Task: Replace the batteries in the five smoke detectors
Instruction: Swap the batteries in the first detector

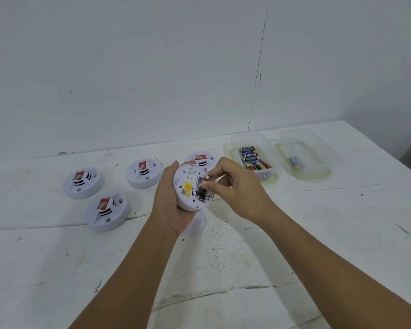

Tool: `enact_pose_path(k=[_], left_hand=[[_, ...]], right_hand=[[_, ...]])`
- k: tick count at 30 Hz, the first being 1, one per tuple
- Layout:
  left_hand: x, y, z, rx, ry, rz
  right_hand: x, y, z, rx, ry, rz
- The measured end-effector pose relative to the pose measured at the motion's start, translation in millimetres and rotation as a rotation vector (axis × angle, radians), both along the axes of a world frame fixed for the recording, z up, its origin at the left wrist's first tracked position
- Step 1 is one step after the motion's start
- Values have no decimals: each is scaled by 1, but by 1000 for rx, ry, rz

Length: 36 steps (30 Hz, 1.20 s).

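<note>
Four smoke detectors [107,211] rest on the table [247,257] at ten o'clock. Left hand [173,205] grips a fifth detector [191,186], underside up; right hand [233,186] fingertips pinch a battery [203,184] in its compartment.

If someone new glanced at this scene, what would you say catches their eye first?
Probably the round white smoke detector held up at centre in the left hand, its back open, while the right hand pinches a black battery at its compartment. Next, four more white detectors lie on the scuffed white table behind, and a clear plastic box of batteries sits to the right.
</note>
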<state>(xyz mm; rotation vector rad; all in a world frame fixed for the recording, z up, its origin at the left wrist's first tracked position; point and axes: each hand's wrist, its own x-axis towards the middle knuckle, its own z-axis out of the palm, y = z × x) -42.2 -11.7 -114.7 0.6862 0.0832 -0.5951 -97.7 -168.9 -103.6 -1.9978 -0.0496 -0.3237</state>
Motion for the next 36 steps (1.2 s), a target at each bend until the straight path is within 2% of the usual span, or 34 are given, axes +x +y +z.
enact_pose_path(k=[3,9,13,25,36], left_hand=[[0,0,1,-10,3,0],[2,1,3,-17,51,27],[5,6,1,32,36,29],[3,13,0,-41,31,15],[0,12,3,-37,24,6]], right_hand=[[-2,5,-3,-10,-92,-48],[-3,16,-24,-239,-378,-52],[-7,24,-32,-235,-370,15],[-10,33,-45,-44,-244,-127],[-12,30,-44,-78,-324,-135]])
